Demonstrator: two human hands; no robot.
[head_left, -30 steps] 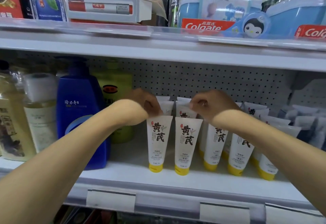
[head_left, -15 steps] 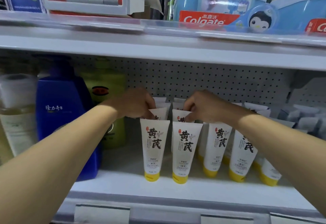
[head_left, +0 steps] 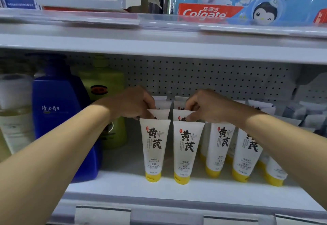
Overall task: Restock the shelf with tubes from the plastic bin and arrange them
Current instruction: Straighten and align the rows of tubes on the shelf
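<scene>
Shelf lip [head_left: 159, 196], white, nearest us: bare strip along the front. Next back, tubes [head_left: 154, 151], white with yellow caps down, standing upright in files running front to back; two files at centre, more to the right, those less even. We had both hands at the second rank. Left hand [head_left: 131, 104]: fingers closed, pinching the top of the second tube in the left file. Right hand [head_left: 206, 106]: fingers closed, pinching the top of the second tube in the right file. Bin: not in view.

Progress, by our judgement: most stock shelved; straightening under way, right-hand files left to square.

Left of the tubes: blue bottle [head_left: 61, 124], green bottle [head_left: 106, 108] behind it. Farthest: pegboard [head_left: 212, 77]. Above: toothpaste boxes [head_left: 208, 12].
</scene>
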